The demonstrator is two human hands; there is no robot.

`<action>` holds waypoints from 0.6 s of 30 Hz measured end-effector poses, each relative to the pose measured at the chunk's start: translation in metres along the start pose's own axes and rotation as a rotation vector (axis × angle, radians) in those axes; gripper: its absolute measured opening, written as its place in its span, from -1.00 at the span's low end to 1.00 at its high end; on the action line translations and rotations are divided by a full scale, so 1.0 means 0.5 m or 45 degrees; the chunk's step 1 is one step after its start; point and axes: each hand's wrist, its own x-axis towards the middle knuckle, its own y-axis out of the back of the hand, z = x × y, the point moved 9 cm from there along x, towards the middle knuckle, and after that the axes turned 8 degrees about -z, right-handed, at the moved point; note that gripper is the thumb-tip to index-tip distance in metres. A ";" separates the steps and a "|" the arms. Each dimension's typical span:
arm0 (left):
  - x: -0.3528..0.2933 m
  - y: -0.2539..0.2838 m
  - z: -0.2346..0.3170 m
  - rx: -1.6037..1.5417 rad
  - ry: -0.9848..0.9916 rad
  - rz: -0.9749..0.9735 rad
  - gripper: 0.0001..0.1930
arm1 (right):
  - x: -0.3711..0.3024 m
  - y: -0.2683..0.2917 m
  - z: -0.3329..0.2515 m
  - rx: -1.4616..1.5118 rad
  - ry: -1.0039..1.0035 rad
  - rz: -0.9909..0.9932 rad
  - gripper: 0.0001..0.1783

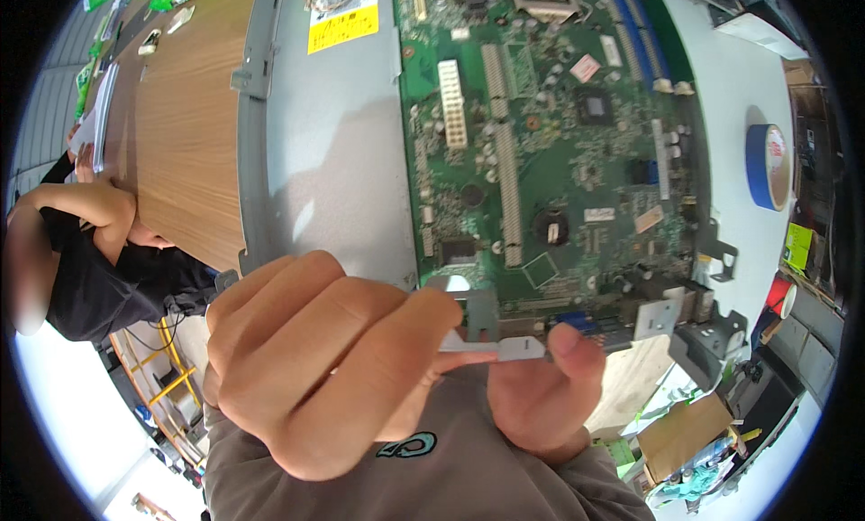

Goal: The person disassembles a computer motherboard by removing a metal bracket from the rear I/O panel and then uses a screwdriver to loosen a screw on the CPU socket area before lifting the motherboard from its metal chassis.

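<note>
A green motherboard (559,214) is in a grey metal computer case (338,160) in front of me. At the case's near edge, a pale, narrow metal bracket (521,348) lies across between my hands. My left hand (320,368) is closed, its curled fingers gripping the bracket's left part and hiding it. Close to the bracket's right end is my right hand (550,390), thumb raised over the edge and the other fingers bent beneath. It pinches the bracket there. Just beyond the thumb are a blue port connector (577,323) and the board's rear ports.
The case rests on a white table (734,106), with a roll of blue tape (768,167) at the right. A wooden desk (189,97) stands at the left, where another person (86,260) in black sits. A cardboard box (687,438) is at the lower right.
</note>
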 end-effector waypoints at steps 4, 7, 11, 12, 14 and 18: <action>0.014 0.009 -0.005 -0.046 0.041 -0.047 -0.73 | -0.018 0.014 0.007 -0.083 0.020 0.019 -0.38; 0.007 0.014 -0.008 -0.080 0.053 0.001 -0.72 | -0.038 0.002 0.004 0.006 0.077 -0.081 -0.32; 0.008 0.017 -0.005 -0.060 0.076 0.001 -0.72 | -0.062 0.021 0.016 0.043 0.086 -0.082 -0.31; 0.005 0.016 -0.006 -0.080 0.101 0.007 -0.72 | -0.068 0.020 0.014 0.047 0.107 -0.106 -0.31; 0.002 0.014 -0.010 -0.122 0.149 0.018 -0.72 | -0.080 0.023 0.014 0.050 0.135 -0.138 -0.31; -0.018 0.003 -0.016 -0.129 0.044 0.055 -0.73 | -0.097 0.065 0.035 -0.072 0.211 -0.144 -0.29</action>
